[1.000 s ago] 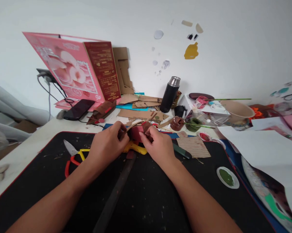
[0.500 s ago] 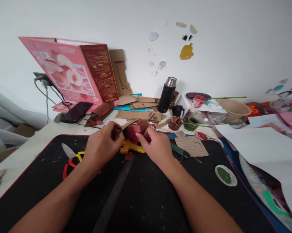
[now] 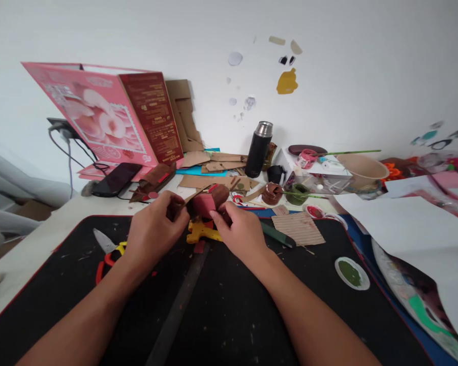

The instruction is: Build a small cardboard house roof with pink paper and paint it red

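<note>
My left hand (image 3: 156,223) is closed, its fingers pinching a thin brown cardboard strip (image 3: 195,194) that points up to the right. Thumb and fingers of my right hand (image 3: 242,231) are closed on a small red-and-brown painted cardboard piece (image 3: 205,205); its far end is rounded. The strip lies close against this piece, and I cannot tell whether they are joined. Just below the hands rests a yellow glue gun (image 3: 204,232). Left of my left forearm are scissors (image 3: 105,243) with red and yellow handles, partly hidden by the arm. A green cutter knife (image 3: 278,235) lies beside my right hand.
A dark ruler-like strip (image 3: 179,305) and a lid of green paint (image 3: 352,273) lie on the black mat (image 3: 229,315). Behind are cardboard scraps (image 3: 213,182), a black flask (image 3: 259,150), paint jars (image 3: 271,193), a phone (image 3: 117,180) and a pink box (image 3: 102,112).
The view has shifted slightly. The red-and-brown piece has tilted a little between my hands, showing more of its rounded brown end. Both hands keep their hold.
</note>
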`<state>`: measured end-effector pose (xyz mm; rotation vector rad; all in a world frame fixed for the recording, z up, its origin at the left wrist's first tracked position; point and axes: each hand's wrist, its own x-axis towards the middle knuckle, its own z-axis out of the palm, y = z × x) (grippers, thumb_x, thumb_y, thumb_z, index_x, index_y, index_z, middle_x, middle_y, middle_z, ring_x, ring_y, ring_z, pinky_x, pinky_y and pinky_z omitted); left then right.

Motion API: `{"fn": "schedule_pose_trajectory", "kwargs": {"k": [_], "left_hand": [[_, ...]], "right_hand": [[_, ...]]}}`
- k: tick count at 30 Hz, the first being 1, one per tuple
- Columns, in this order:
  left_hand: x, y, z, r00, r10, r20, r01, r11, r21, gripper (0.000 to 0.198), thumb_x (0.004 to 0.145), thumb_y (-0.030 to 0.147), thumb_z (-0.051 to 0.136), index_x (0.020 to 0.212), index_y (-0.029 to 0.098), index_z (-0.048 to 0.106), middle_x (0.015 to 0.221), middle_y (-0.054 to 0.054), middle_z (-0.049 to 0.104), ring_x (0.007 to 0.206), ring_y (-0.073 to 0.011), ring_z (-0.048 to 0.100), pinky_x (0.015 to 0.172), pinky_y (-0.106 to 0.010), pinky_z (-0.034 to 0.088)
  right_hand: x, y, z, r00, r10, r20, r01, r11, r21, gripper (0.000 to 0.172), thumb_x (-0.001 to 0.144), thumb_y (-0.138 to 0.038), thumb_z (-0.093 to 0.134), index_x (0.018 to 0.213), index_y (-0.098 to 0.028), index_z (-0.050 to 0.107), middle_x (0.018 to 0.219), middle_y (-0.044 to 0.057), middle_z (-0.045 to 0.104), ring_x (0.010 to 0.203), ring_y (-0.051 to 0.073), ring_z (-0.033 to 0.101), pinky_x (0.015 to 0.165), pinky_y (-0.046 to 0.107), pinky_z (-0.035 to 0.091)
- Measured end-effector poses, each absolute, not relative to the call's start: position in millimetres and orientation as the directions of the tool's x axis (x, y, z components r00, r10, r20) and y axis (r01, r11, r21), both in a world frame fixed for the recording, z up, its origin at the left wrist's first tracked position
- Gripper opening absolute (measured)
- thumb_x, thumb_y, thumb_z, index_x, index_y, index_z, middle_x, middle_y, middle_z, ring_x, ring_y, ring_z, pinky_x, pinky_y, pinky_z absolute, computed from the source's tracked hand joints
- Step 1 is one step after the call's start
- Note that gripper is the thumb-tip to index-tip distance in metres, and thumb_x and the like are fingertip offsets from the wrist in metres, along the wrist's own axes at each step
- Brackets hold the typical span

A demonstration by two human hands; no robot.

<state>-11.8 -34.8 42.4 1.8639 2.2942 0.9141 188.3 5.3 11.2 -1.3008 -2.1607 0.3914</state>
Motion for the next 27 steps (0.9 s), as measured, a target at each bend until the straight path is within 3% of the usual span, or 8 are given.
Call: {"fn": "schedule_pose_trajectory", "kwargs": {"k": [6, 15, 27], "left_hand": [[-10.0, -37.4, 42.0, -0.277, 0.886, 0.371, 0.878, 0.076, 0.473, 0.021, 0.084, 0.043, 0.059, 0.095, 0.026, 0.066, 0.079, -0.001, 0.076, 0.074, -0.0246, 0.074, 0.065, -0.032, 0.046], [-11.5, -37.9, 38.6, -0.274, 0.863, 0.425, 0.869, 0.032, 0.494, 0.021, 0.083, 0.044, 0.061, 0.093, 0.025, 0.067, 0.075, -0.001, 0.075, 0.069, -0.0228, 0.072, 0.062, -0.031, 0.047], [-13.7, -38.6, 35.6, -0.257, 0.851, 0.458, 0.865, -0.008, 0.501, 0.019, 0.085, 0.042, 0.064, 0.093, 0.025, 0.068, 0.076, 0.000, 0.075, 0.068, -0.0205, 0.072, 0.062, -0.029, 0.048]], "right_hand": [[188.1, 5.8, 13.1, -0.325, 0.889, 0.324, 0.684, 0.457, -0.568, 0.025, 0.106, -0.043, 0.062, 0.099, -0.021, 0.072, 0.077, 0.005, 0.077, 0.072, 0.024, 0.072, 0.063, 0.032, 0.036], [189.4, 7.1, 14.3, -0.326, 0.894, 0.307, 0.585, 0.446, -0.677, 0.026, 0.105, -0.044, 0.061, 0.096, -0.022, 0.069, 0.075, 0.003, 0.073, 0.068, 0.020, 0.066, 0.064, 0.030, 0.036], [188.8, 7.8, 13.2, -0.299, 0.902, 0.311, 0.492, 0.425, -0.760, 0.029, 0.101, -0.046, 0.061, 0.084, -0.023, 0.060, 0.065, -0.003, 0.059, 0.058, 0.015, 0.050, 0.059, 0.029, 0.030]]}}
